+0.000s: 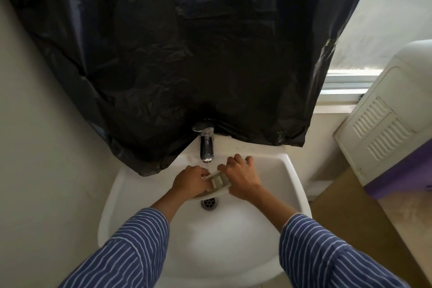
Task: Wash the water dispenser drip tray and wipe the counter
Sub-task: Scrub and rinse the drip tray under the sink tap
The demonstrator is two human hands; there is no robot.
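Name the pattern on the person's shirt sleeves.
Blue with thin white stripes, seen in the head view on both sleeves.

Both forearms extended forward, striped sleeves (140, 243) pushed back from wrists. Left hand (190, 181) knuckles up, fingers curled round drip tray (216, 182). Right hand (240, 176) gripping tray's other end, fingers curled over far edge.

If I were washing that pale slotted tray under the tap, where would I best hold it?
Probably by its two short ends, one from each side, as the left hand and right hand do now. The pale slotted plastic drip tray is long and flat, so end grips leave its middle open to the chrome tap.
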